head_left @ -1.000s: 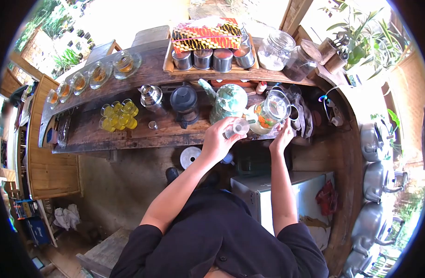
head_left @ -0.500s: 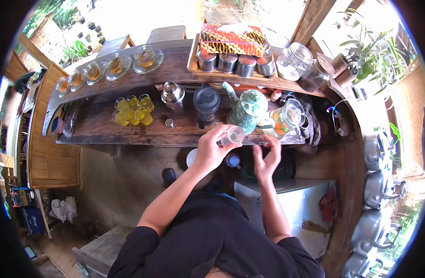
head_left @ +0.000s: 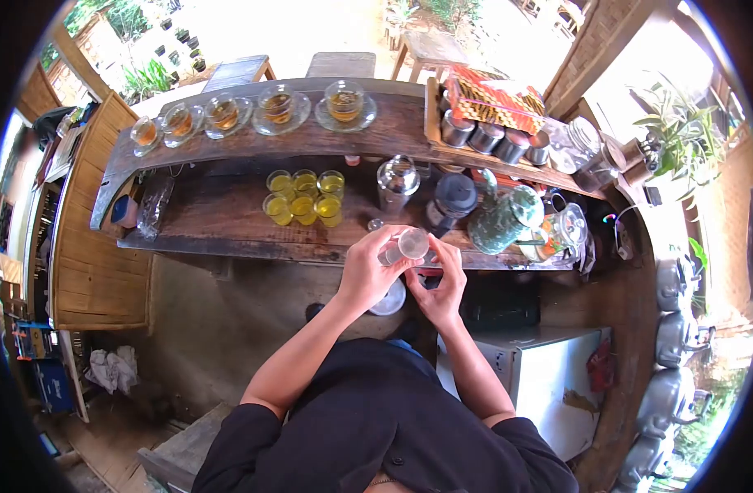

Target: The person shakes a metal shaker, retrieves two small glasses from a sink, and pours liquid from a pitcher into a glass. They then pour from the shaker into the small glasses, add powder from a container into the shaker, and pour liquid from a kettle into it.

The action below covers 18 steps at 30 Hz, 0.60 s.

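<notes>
Over the front edge of the counter, my left hand (head_left: 368,263) is wrapped around a small clear glass (head_left: 413,243), its round mouth facing up toward me. More clear material shows beside it between the fingers, partly hidden. My right hand (head_left: 445,283) meets the glass from the right, index fingertip at the rim and thumb curled below. Just beyond my left fingers stands a small metal jigger (head_left: 376,223). A steel shaker (head_left: 398,182) and a dark French press (head_left: 452,202) stand behind my hands. To their left is a cluster of several glasses of yellow-green drink (head_left: 303,198).
On the raised shelf (head_left: 401,140) stand several glass cups of amber drink on saucers (head_left: 344,103). A green speckled teapot (head_left: 505,218) and a glass pitcher (head_left: 564,232) occupy the right counter. Metal canisters (head_left: 485,137) and a patterned tissue box (head_left: 495,97) sit above them.
My right hand has moved left and up to the glass, where before it hung apart with its fingers spread. The view has turned left, so the counter things appear further right.
</notes>
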{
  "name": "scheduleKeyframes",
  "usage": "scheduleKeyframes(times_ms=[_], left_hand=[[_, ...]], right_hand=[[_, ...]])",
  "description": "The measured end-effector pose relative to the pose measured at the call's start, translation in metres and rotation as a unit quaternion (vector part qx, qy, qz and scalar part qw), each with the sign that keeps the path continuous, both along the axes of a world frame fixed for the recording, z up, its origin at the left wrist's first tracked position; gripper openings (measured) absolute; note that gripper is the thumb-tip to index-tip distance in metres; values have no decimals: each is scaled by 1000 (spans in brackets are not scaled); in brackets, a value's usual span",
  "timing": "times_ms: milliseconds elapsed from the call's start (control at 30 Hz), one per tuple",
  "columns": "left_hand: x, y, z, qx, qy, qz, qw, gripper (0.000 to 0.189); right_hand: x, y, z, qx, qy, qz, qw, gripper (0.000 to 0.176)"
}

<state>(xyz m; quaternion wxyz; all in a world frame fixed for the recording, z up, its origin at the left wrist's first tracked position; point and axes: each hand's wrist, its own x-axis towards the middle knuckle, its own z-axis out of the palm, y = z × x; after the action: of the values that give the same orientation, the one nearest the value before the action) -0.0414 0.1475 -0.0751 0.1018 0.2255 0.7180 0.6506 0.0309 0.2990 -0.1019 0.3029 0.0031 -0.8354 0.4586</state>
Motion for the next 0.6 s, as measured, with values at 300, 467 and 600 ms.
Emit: scheduleKeyframes(times_ms=[300,467,600], left_hand=[[-47,-102,-7,-9,57,25,998,41],[-68,-142,-27,1,108,92,990,44],[-80,-173,-33,9,86,95,992,44]], right_hand=[[-62,-103,-10,11,27,15,999,64],[-86,-151,-19,4,41,24,999,53],[-104,-181,-28,1,55,25,998,46]])
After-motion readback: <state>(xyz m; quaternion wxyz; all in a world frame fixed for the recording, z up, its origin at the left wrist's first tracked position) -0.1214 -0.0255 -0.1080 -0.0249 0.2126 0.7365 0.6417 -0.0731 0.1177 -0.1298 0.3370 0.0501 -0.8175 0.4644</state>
